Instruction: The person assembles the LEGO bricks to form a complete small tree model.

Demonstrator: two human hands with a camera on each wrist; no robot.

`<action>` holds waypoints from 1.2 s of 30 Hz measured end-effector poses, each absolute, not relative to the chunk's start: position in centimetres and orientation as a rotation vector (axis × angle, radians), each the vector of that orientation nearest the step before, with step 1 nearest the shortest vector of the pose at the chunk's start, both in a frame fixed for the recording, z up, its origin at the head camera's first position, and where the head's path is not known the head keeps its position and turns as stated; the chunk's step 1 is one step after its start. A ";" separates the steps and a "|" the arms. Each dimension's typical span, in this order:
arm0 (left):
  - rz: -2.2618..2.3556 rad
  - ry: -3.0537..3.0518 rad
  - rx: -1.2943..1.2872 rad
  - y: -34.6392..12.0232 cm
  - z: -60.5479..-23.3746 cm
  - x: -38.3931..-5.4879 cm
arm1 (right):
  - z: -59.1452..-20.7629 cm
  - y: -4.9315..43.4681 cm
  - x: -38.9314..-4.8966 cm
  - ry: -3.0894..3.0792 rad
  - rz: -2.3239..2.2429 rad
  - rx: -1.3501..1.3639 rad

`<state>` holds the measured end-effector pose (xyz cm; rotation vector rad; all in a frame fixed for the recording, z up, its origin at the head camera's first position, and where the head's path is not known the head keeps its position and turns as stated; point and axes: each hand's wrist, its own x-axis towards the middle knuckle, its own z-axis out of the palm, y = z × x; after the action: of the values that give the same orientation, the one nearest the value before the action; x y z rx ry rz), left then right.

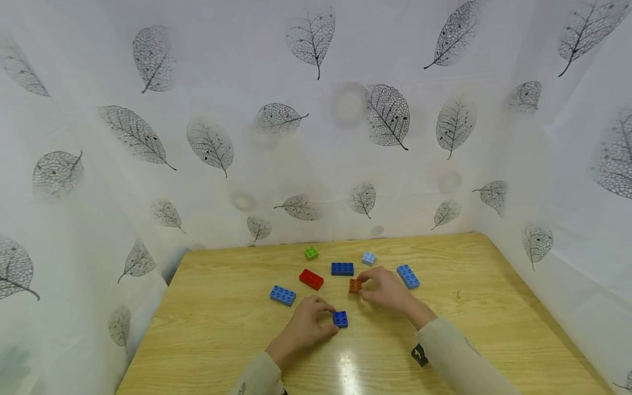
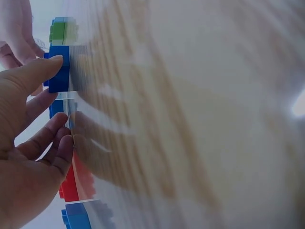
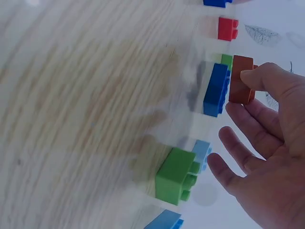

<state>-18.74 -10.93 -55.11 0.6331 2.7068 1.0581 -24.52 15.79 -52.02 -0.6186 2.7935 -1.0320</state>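
Note:
My left hand (image 1: 307, 326) pinches a small square dark blue brick (image 1: 340, 319) between thumb and fingers, low at the tabletop near the middle. In the left wrist view the thumb lies on the side of this blue brick (image 2: 63, 81), and the other fingers curl loosely below. Farther back, my right hand (image 1: 387, 288) holds a small square brown-orange brick (image 1: 355, 286) by its sides. The right wrist view has the thumb flat on the brown-orange brick (image 3: 239, 95), its studs facing away from the table. A larger green brick (image 3: 171, 176) stands near the right fingers; the hand hides it in the head view.
Around the hands lie a red brick (image 1: 311, 279), a long dark blue brick (image 1: 342, 269), two medium blue bricks, left (image 1: 283, 295) and right (image 1: 407, 276), a small green brick (image 1: 311, 253) and a small light blue brick (image 1: 368, 258). A leaf-patterned curtain (image 1: 326, 164) borders the wooden table (image 1: 207, 329).

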 end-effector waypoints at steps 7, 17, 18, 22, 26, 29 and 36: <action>1.061 2.722 0.665 -11.0 -55.3 -18.8 | -51.5 14.7 -22.5 2.768 -1.033 -0.809; 1.071 2.719 0.666 -11.0 -55.2 -18.7 | -51.9 13.6 -20.8 2.699 -1.026 -0.887; 1.074 2.718 0.664 -11.0 -55.2 -18.7 | -52.0 13.5 -20.6 2.691 -1.029 -0.889; 1.092 2.709 0.654 -10.9 -55.3 -18.7 | -52.2 13.3 -20.3 2.678 -1.015 -0.892; 1.106 2.697 0.632 -10.9 -55.3 -18.8 | -52.3 13.2 -20.0 2.675 -0.992 -0.899; 1.110 2.692 0.615 -10.9 -55.3 -18.8 | -52.4 13.1 -20.0 2.670 -0.990 -0.894; 1.117 2.704 0.626 -10.9 -55.3 -18.7 | -52.4 13.0 -19.9 2.660 -0.993 -0.914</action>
<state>-18.70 -10.88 -55.29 0.6258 2.7044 1.1167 -19.86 13.01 -52.42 -0.9140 2.6595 -0.9931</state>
